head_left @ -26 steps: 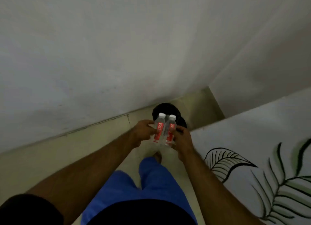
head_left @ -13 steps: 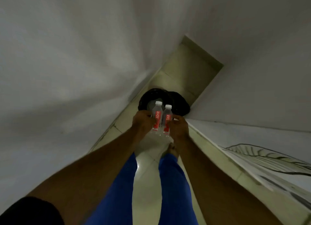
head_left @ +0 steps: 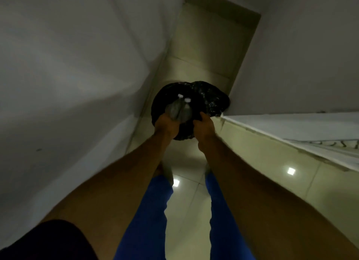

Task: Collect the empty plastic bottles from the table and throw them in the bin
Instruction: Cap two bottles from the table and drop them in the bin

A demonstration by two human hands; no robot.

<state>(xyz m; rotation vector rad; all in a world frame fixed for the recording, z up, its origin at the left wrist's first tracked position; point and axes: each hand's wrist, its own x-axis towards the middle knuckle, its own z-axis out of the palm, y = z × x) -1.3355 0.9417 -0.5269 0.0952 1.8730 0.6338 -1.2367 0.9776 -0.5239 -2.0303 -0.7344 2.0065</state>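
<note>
Two clear plastic bottles (head_left: 179, 110) with white caps lie tipped forward side by side, caps pointing away from me, over the mouth of a round bin lined with a black bag (head_left: 212, 99). The bottles are blurred and their red labels do not show. My left hand (head_left: 166, 126) is at the bottles' bases and grips the left one. My right hand (head_left: 204, 126) is just right of the other bottle, over the bin's near rim; a dark gap shows between them, and whether it still holds the bottle is unclear.
The bin stands on a pale tiled floor (head_left: 196, 65) in a narrow gap between a grey wall (head_left: 77, 65) on the left and a white-topped surface (head_left: 291, 123) on the right. My blue-trousered legs (head_left: 147, 211) are below.
I have stepped closer and the bin now fills the middle of the view. Both hands moved forward and down, and the bottles went from upright to tipped over the bin's mouth.
</note>
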